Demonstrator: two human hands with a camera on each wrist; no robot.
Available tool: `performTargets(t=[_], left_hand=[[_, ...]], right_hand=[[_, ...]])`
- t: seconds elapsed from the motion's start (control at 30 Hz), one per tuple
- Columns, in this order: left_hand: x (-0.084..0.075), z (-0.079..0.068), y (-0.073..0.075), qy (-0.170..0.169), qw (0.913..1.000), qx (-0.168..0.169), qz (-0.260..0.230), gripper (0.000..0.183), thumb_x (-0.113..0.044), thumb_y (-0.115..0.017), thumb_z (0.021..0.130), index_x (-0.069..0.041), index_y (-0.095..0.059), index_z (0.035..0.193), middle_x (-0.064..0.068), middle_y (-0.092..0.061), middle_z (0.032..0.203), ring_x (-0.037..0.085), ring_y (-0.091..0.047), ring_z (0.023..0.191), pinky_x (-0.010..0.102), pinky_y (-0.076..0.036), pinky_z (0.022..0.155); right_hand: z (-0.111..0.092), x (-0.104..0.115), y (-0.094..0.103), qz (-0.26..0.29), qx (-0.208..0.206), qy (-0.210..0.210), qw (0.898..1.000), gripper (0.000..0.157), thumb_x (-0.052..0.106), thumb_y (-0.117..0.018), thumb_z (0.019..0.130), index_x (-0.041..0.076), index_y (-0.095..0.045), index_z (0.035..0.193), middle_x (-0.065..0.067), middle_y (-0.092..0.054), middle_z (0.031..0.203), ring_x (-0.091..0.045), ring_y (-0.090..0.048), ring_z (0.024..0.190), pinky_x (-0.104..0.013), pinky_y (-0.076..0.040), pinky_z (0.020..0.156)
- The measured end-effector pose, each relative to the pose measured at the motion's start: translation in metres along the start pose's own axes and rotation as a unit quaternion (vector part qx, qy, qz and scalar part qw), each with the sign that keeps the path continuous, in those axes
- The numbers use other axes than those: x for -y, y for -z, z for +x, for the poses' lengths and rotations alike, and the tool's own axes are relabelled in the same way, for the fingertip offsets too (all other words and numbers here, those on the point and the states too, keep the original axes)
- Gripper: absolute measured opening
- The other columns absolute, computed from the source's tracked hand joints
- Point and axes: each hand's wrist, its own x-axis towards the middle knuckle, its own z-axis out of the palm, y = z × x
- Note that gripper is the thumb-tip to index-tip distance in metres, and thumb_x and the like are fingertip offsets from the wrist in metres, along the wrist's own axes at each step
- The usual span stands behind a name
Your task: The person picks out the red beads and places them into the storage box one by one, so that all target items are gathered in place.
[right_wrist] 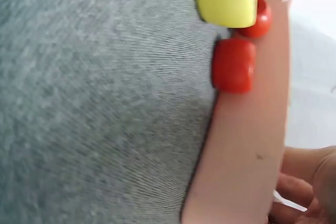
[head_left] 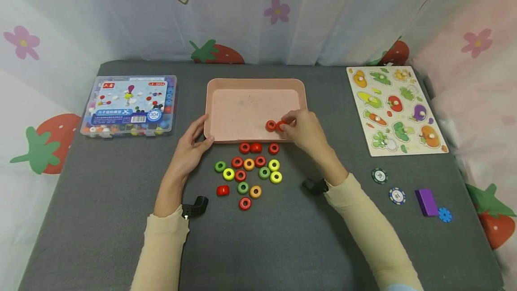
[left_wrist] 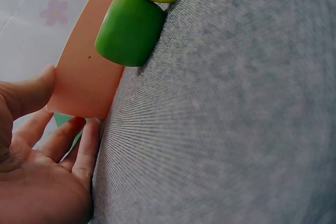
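In the head view a pink tray [head_left: 258,84] lies in the middle of the table. My left hand [head_left: 190,149] holds its near left corner, thumb at the front rim and fingers along the left side. Over the tray's near right part my right hand [head_left: 304,130] pinches a red bead [head_left: 280,125], partly hidden by the fingers. Touching or close beside that bead lies another red bead [head_left: 270,125] inside the tray. In front of the tray are several loose ring beads: red beads [head_left: 244,203], green beads [head_left: 243,187], yellow beads [head_left: 276,177] and orange beads [head_left: 255,191].
A clear plastic box [head_left: 128,107] with a printed label stands at the left. Rightward lie a vegetable puzzle board [head_left: 397,111], a dark green poker chip [head_left: 379,176], a blue-and-white chip [head_left: 397,196], a purple block [head_left: 427,202] and a small blue disc [head_left: 445,215].
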Motion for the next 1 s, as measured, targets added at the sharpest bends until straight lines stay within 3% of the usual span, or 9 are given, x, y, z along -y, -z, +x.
performTargets(t=[0.13, 0.4, 0.53, 0.67, 0.8, 1.0], left_hand=[[0.000, 0.000, 0.000, -0.002, 1.0000, 0.000, 0.003, 0.065, -0.016, -0.061, 0.101, -0.029, -0.032, 0.158, 0.001, -0.031, 0.163, 0.025, -0.045, 0.139, 0.027, -0.043, 0.096], [0.002, 0.002, 0.000, -0.003, 0.9999, -0.001, 0.011, 0.064, -0.018, -0.061, 0.101, -0.028, -0.033, 0.157, 0.002, -0.030, 0.163, 0.026, -0.046, 0.138, 0.046, -0.040, 0.105], [0.003, 0.003, 0.001, 0.004, 1.0000, 0.001, 0.009, 0.065, -0.018, -0.060, 0.101, -0.029, -0.031, 0.158, 0.001, -0.028, 0.164, 0.028, -0.046, 0.139, 0.040, -0.042, 0.103], [0.002, 0.002, 0.001, 0.007, 1.0000, 0.002, 0.004, 0.064, -0.018, -0.060, 0.101, -0.030, -0.031, 0.158, 0.000, -0.028, 0.164, 0.026, -0.045, 0.140, 0.037, -0.042, 0.101], [0.003, 0.003, 0.000, 0.006, 1.0000, 0.001, 0.007, 0.064, -0.018, -0.060, 0.101, -0.029, -0.032, 0.158, 0.000, -0.029, 0.164, 0.024, -0.044, 0.140, 0.041, -0.040, 0.104], [0.001, 0.001, 0.000, 0.004, 0.9999, -0.004, 0.015, 0.063, -0.017, -0.060, 0.101, -0.028, -0.033, 0.157, 0.002, -0.030, 0.163, 0.026, -0.047, 0.138, 0.047, -0.040, 0.106]], right_hand=[[0.003, 0.000, -0.006, 0.012, 0.000, -0.011, 1.000, 0.019, 0.010, -0.074, 0.090, 0.001, -0.077, 0.107, -0.012, -0.076, 0.098, -0.022, -0.068, 0.082, -0.038, -0.053, 0.070], [0.008, 0.000, -0.014, 0.026, -0.024, -0.020, 0.999, 0.020, 0.015, -0.078, 0.088, 0.004, -0.079, 0.105, -0.012, -0.076, 0.104, -0.024, -0.069, 0.093, -0.039, -0.053, 0.074], [0.010, 0.002, -0.017, 0.028, -0.006, -0.027, 0.999, 0.021, 0.018, -0.076, 0.090, 0.003, -0.079, 0.106, -0.012, -0.075, 0.106, -0.023, -0.067, 0.096, -0.039, -0.053, 0.077], [0.010, 0.002, -0.018, 0.025, 0.003, -0.024, 0.999, 0.023, 0.021, -0.071, 0.094, 0.003, -0.078, 0.109, -0.012, -0.075, 0.106, -0.021, -0.065, 0.091, -0.036, -0.052, 0.073], [0.001, 0.001, -0.013, 0.026, -0.023, -0.012, 0.999, 0.024, 0.018, -0.070, 0.095, 0.003, -0.076, 0.113, -0.011, -0.072, 0.095, -0.021, -0.061, 0.077, -0.033, -0.046, 0.062], [-0.023, 0.004, 0.001, 0.036, -0.031, 0.046, 0.998, 0.021, 0.014, -0.074, 0.091, 0.006, -0.077, 0.110, -0.005, -0.063, 0.080, -0.018, -0.051, 0.067, -0.031, -0.038, 0.057]])
